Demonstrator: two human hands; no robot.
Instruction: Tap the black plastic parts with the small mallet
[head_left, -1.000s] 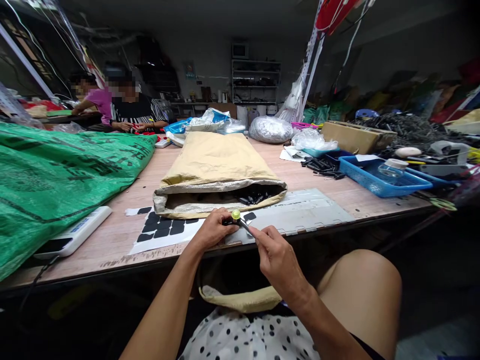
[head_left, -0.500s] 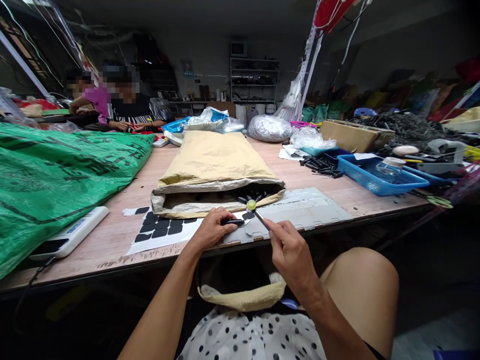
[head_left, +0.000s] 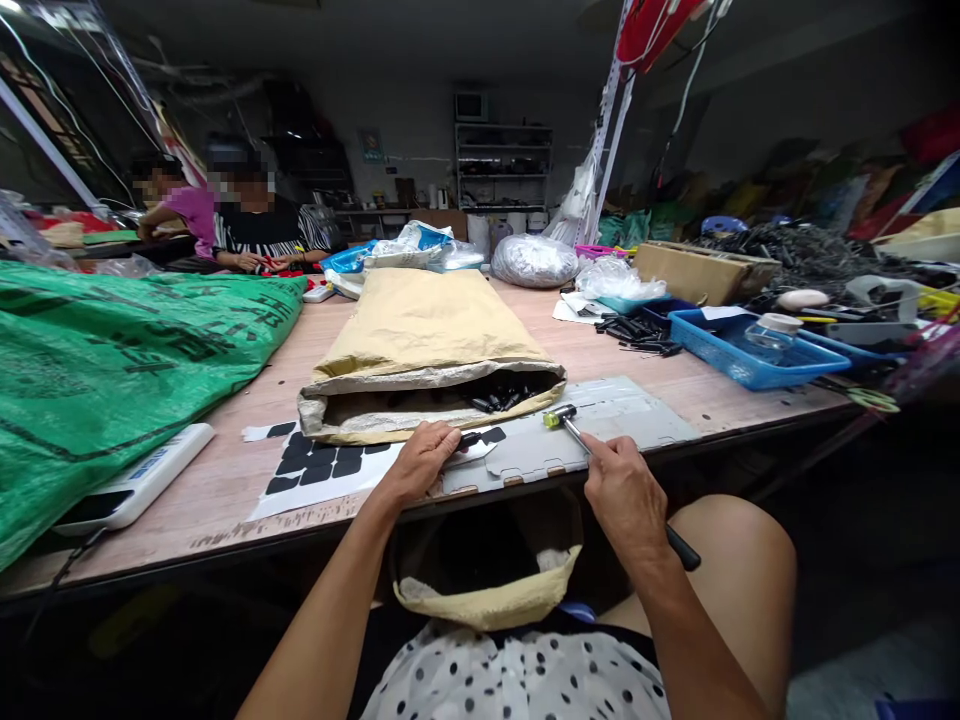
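My right hand (head_left: 624, 492) is closed around the handle of a small hammer (head_left: 559, 416), its head black and yellow-green, held over a grey board (head_left: 630, 418). The handle's black end sticks out below my wrist. At the near edge of that board my left hand (head_left: 426, 460) pinches a small black part (head_left: 469, 440), mostly covered by the fingers. Left of it lies a white sheet with black rounded squares (head_left: 319, 462). Behind both hands a yellow sack (head_left: 442, 320) lies with its mouth towards me, and black pieces (head_left: 506, 392) show inside.
A second open sack (head_left: 491, 605) hangs at my lap below the table edge. At left lie a green sack (head_left: 150, 350) and a white device (head_left: 154, 478). Blue trays (head_left: 739, 350) and black parts (head_left: 637, 335) stand at right. Two people sit across at the back left.
My right hand has drawn the hammer away to the right from the black part. In my left hand the part is now more covered by the fingers. The view has shifted slightly.
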